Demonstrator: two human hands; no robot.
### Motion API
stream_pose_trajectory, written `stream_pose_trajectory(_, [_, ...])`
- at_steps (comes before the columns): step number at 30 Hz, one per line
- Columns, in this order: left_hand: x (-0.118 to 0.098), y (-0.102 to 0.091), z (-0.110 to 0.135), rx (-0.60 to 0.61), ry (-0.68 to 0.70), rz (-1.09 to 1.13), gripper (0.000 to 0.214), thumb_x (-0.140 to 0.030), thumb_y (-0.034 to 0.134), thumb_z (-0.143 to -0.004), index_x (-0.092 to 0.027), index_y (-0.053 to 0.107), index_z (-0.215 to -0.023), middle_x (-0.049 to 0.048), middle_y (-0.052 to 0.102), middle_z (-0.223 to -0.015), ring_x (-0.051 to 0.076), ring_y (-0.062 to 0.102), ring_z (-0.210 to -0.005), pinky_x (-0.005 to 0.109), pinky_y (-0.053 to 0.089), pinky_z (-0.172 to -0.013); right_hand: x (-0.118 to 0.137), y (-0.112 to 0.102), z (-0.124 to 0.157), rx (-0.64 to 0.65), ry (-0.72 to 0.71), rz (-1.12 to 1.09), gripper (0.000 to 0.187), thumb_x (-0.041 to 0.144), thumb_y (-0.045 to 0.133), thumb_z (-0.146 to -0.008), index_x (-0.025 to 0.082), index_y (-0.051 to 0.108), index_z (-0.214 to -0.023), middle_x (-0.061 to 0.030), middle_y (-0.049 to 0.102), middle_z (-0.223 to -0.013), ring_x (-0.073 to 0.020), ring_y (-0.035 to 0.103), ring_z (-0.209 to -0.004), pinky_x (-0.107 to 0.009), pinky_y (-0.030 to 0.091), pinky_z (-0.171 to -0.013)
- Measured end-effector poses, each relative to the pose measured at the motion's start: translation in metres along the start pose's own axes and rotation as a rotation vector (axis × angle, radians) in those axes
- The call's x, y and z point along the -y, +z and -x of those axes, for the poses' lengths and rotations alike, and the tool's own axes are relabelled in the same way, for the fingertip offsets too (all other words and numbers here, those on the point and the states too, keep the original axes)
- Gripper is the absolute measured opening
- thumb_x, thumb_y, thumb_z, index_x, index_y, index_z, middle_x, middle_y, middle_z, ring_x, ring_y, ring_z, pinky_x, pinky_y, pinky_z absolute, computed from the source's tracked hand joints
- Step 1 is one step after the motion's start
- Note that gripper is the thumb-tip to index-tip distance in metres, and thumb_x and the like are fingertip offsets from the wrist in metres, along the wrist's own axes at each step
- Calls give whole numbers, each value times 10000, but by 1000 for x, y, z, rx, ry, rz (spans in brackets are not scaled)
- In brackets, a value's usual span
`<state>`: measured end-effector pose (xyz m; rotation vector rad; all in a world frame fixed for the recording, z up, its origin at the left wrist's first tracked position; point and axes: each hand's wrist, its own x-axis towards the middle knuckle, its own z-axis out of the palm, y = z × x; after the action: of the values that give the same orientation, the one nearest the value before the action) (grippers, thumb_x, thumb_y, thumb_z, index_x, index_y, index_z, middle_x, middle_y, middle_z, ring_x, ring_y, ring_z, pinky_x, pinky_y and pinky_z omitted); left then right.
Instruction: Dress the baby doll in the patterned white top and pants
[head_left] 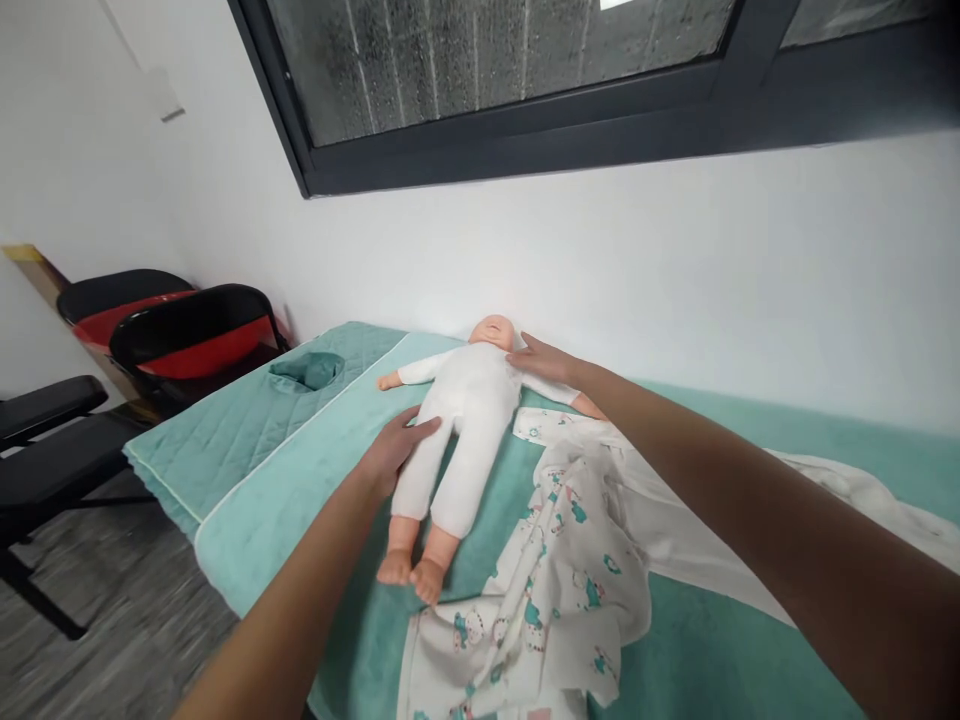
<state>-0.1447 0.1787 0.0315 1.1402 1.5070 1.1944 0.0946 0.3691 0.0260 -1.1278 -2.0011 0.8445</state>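
No readable text, labels, brands, numbers or signs anywhere in view.
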Motion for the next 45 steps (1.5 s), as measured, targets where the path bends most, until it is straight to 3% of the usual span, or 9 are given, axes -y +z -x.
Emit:
stream_pose_trajectory(4, [15,-4,28,-183,325,-607,438,-250,539,-875,-208,526,-1310,140,582,-1332,309,584,-1190,495,472,-1000,-43,-41,54,21,224,329,504,581,522,-835,188,639,-1127,-135,686,-1115,-294,624,-1016,-401,455,-885])
stream_pose_trajectory(11, [28,36,130,411,976,-1152,828,47,402,-770,-374,309,-1477,13,330,-1573,269,290,-1447,501,291,-1148,-43,-113,188,136,398,584,404,590,572,-771,195,616,-697,-135,682,-805,-316,618,-809,-416,442,-746])
stream_pose_trajectory(17, [33,105,134,251,922,-1105,866,41,419,-761,-252,156,-1532,118,189,-1617,287,194,-1479,526,252,-1150,40,-49,244,371,172,468,257,404,589,-815,188,672,-927,-59,702,-982,-238,618,-910,-336,460,-825])
stream_pose_trajectory(22, [23,128,140,258,964,-978,594,-11,550,-704,-209,533,-1264,131,421,-1496,307,302,-1425,563,186,-1162,105,-21,311,421,-31,228,428,363,596,-838,224,579,-1242,-74,602,-1267,-250,559,-1112,-365,449,-931])
stream_pose_trajectory(28, [3,139,176,11,570,-344,293,-57,445,-765,-190,584,-986,52,677,-978,211,617,-947,366,476,-885,109,-50,377,185,262,320,806,479,741,-712,209,444,-1411,-143,502,-1361,-342,512,-1181,-491,401,-999])
stream_pose_trajectory(32, [-18,155,234,-13,417,56,272,-90,470,-761,-196,538,-1003,22,650,-941,184,611,-892,321,484,-843,112,-20,417,137,102,-120,822,481,720,-761,202,386,-1459,-129,480,-1428,-304,445,-1296,-470,332,-1101])
stream_pose_trajectory(39, [-2,121,305,475,352,-23,755,-260,795,-643,-260,459,-1319,106,243,-1541,315,289,-1422,449,321,-1137,120,51,472,-382,301,-682,565,399,705,-764,216,601,-1288,-113,642,-1277,-325,551,-1216,-494,413,-1050])
stream_pose_trajectory(42, [16,108,315,505,378,-168,1046,-284,893,-512,-291,362,-1413,110,117,-1572,343,222,-1451,483,288,-1161,126,67,482,-357,328,-917,560,315,735,-721,238,620,-1264,-106,637,-1293,-319,574,-1198,-477,451,-1024])
stream_pose_trajectory(45, [32,105,324,364,443,-107,825,-216,832,-589,-258,434,-1312,111,320,-1457,282,427,-1329,436,371,-1112,130,85,492,-263,302,-1089,598,313,749,-711,294,593,-1288,-74,603,-1348,-309,573,-1210,-472,464,-1012])
